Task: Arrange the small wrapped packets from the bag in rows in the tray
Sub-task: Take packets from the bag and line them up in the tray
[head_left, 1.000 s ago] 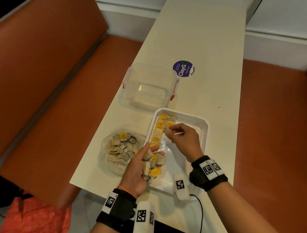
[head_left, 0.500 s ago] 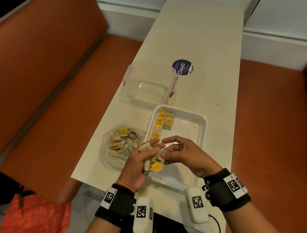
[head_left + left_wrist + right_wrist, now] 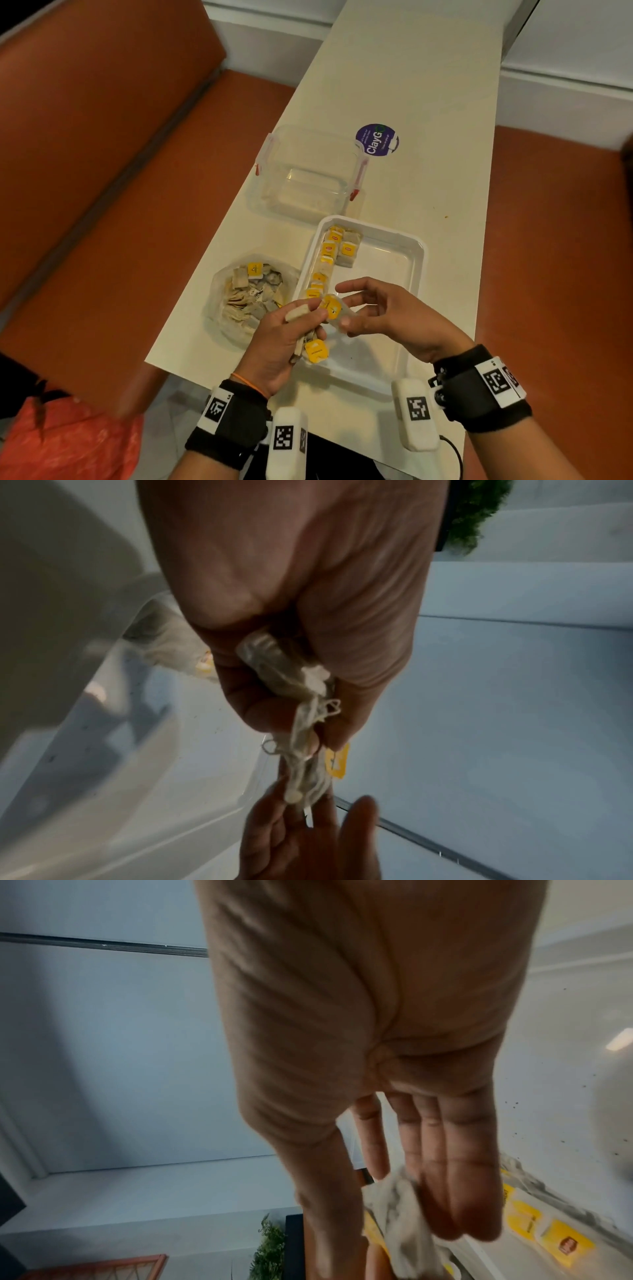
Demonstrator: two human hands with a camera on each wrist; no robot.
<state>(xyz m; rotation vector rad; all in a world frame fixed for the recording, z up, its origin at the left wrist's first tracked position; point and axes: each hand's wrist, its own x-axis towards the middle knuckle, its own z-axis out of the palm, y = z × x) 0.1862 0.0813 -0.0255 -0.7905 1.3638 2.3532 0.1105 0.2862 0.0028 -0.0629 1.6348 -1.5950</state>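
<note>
Head: your left hand (image 3: 284,337) grips a bunch of packets (image 3: 317,351) over the tray (image 3: 416,246); your right hand (image 3: 383,317) pinches one.
Left wrist: packets (image 3: 301,696) look light, soft, strings tangling.
Right wrist: pinch the packet (image 3: 400,1215) by its body, gently.

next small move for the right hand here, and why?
Probably: the right hand pulls the one packet it pinches free of the bunch gripped by the left hand, then carries it to the tray. The second row holds only a few packets beside the long first row, so it likely goes next there.
</note>
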